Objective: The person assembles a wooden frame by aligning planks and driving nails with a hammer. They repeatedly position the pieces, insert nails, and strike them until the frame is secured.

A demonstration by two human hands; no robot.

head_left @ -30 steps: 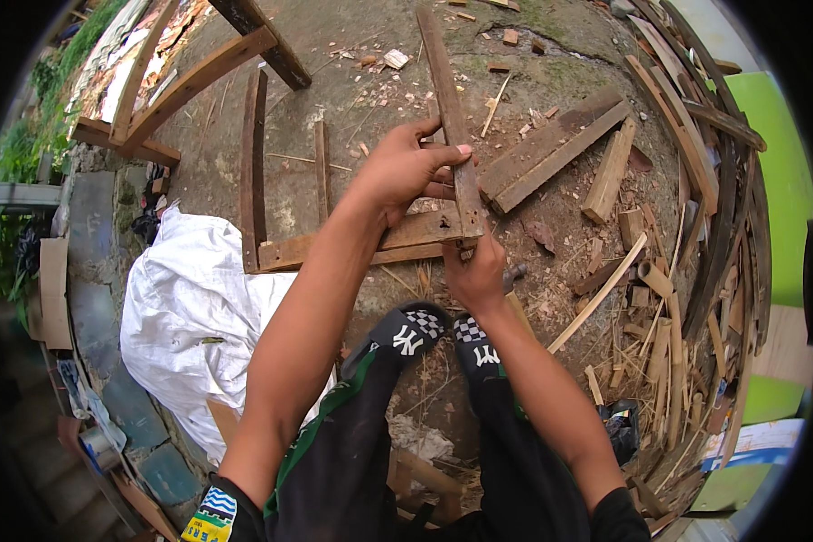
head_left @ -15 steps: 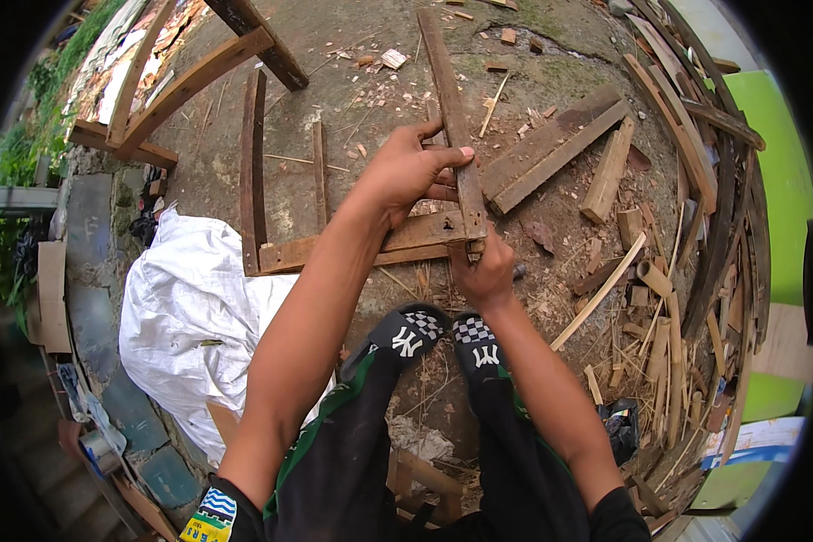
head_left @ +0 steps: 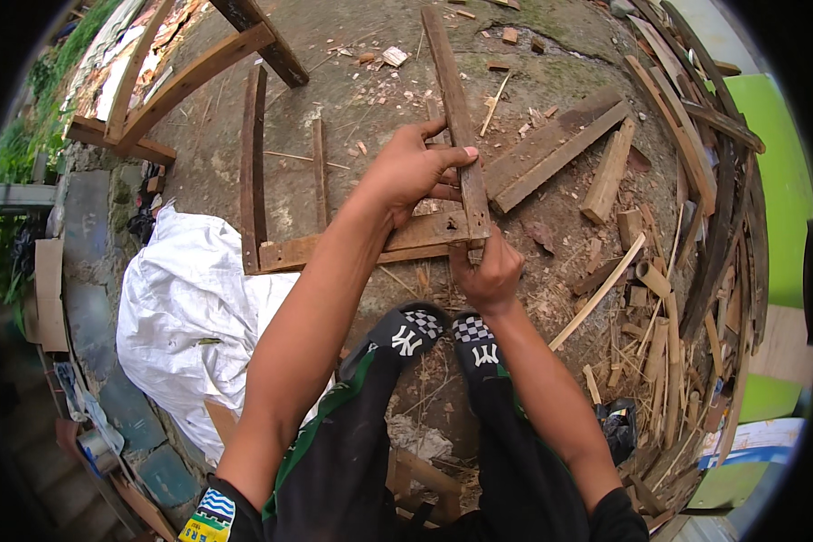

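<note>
A wooden frame of brown slats stands before me. Its long right slat points away from me and meets a crosspiece at the near corner. My left hand is closed around that right slat a little above the joint, thumb on top and fingers beneath. Right at the corner, my right hand is closed on the frame's end from below; part of its grip is hidden under the wood. A left slat and a shorter middle slat also belong to the frame or lie against it.
A white sack lies to the left, by a low block wall. Another wooden frame stands at the far left. Thick planks rest to the right, beside heaped wood scraps. Both my sandals are on the ground below.
The frame's right slat has shifted very slightly to the right at its near end. My right hand has turned a little at the corner; both hands keep their places.
</note>
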